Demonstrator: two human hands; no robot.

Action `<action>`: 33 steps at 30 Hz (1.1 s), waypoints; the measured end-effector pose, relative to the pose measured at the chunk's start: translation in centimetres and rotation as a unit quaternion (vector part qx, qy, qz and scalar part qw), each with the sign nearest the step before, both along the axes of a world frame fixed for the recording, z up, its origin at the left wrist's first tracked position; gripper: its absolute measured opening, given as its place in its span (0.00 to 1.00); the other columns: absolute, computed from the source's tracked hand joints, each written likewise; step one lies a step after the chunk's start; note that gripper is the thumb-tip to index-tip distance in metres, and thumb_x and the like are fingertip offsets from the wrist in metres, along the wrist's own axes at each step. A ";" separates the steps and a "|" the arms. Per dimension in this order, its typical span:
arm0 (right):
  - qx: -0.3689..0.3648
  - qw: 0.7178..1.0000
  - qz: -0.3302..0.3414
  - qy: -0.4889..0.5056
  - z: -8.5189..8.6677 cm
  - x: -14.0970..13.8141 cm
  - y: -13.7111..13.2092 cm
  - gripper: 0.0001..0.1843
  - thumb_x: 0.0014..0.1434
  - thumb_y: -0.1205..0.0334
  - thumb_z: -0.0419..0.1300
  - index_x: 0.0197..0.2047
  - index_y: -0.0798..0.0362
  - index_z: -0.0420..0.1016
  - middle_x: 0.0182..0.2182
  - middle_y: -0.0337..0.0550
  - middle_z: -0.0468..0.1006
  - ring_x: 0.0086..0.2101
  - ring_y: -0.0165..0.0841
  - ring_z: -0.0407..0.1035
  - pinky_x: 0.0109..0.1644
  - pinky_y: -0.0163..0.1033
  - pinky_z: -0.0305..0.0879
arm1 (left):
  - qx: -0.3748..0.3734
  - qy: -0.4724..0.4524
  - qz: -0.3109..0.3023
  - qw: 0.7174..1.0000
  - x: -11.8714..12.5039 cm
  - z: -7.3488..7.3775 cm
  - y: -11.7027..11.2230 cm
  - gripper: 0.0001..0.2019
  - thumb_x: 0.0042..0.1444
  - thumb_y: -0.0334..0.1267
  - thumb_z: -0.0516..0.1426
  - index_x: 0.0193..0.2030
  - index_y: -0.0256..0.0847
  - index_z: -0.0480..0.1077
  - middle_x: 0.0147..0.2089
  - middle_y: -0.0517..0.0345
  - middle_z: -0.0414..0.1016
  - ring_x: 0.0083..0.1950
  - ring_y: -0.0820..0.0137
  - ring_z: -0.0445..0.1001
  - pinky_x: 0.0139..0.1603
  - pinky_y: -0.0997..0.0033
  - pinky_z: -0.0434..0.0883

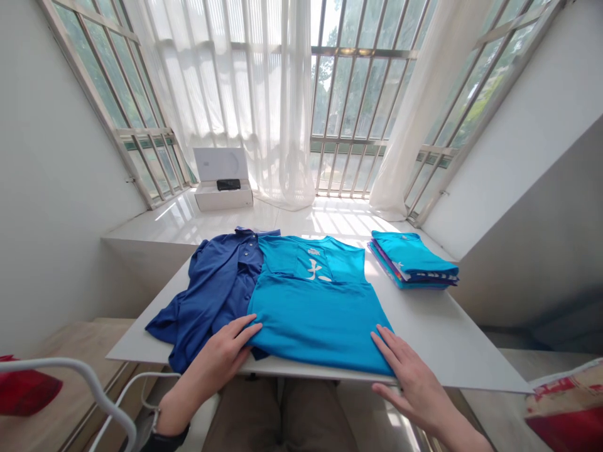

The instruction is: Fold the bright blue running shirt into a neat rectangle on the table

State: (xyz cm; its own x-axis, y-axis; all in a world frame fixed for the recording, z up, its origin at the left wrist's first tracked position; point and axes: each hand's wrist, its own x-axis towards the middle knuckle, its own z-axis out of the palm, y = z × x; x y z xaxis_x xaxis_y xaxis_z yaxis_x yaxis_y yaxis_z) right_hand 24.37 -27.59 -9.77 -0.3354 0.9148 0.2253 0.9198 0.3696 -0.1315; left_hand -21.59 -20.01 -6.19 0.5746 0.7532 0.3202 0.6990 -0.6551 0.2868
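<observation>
A bright blue sleeveless shirt (315, 320) with white print lies on the table in front of me, its lower part doubled up over the front. My left hand (229, 344) rests its outstretched fingertips on the shirt's lower left edge. At the lower right corner, my right hand (406, 370) has its fingers spread, the fingertips touching the cloth and the thumb apart, off the table edge. Neither hand grips the fabric. A dark blue polo shirt (211, 289) lies rumpled to the left, partly under the bright blue one.
A stack of folded clothes (414, 260) sits at the right of the white table (452, 345). Beyond it, an opened white box (223, 198) with a black device (228, 184) stands on the window ledge. A white curved tube (89, 383) rises at lower left.
</observation>
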 end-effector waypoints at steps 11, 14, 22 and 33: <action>0.115 0.992 0.040 0.030 -1.1 -0.3 -1.2 0.32 0.63 0.57 0.60 0.70 0.41 0.61 0.64 0.46 0.69 0.59 0.48 0.68 0.60 0.53 0.71 | -0.012 -0.068 -0.057 0.996 1.3 1.8 0.2 0.14 0.63 0.30 0.53 0.50 0.46 0.74 0.55 0.52 0.78 0.65 0.58 0.68 0.62 0.54 0.70; 0.133 0.988 0.049 0.067 -1.0 -0.2 -2.1 0.29 0.64 0.64 0.57 0.68 0.40 0.64 0.61 0.44 0.73 0.57 0.45 0.70 0.58 0.50 0.72 | -0.084 -0.156 -0.047 0.983 1.0 2.8 -0.1 0.12 0.64 0.34 0.51 0.47 0.44 0.74 0.52 0.49 0.79 0.63 0.58 0.69 0.62 0.56 0.69; 0.091 0.971 -0.004 0.220 -0.4 0.0 -4.1 0.20 0.64 0.61 0.57 0.58 0.40 0.74 0.51 0.41 0.81 0.50 0.42 0.76 0.52 0.45 0.77 | -0.111 -0.153 -0.039 0.981 1.5 1.8 -1.0 0.07 0.64 0.38 0.53 0.43 0.44 0.72 0.46 0.51 0.79 0.54 0.61 0.75 0.63 0.56 0.67; 0.026 0.917 -0.147 0.371 1.2 -0.4 -4.3 0.14 0.57 0.51 0.60 0.43 0.44 0.82 0.39 0.42 0.86 0.38 0.44 0.81 0.42 0.40 0.78 | -0.122 -0.224 0.005 0.967 1.1 0.7 -1.3 0.08 0.62 0.40 0.56 0.44 0.45 0.76 0.43 0.52 0.81 0.49 0.62 0.77 0.57 0.59 0.72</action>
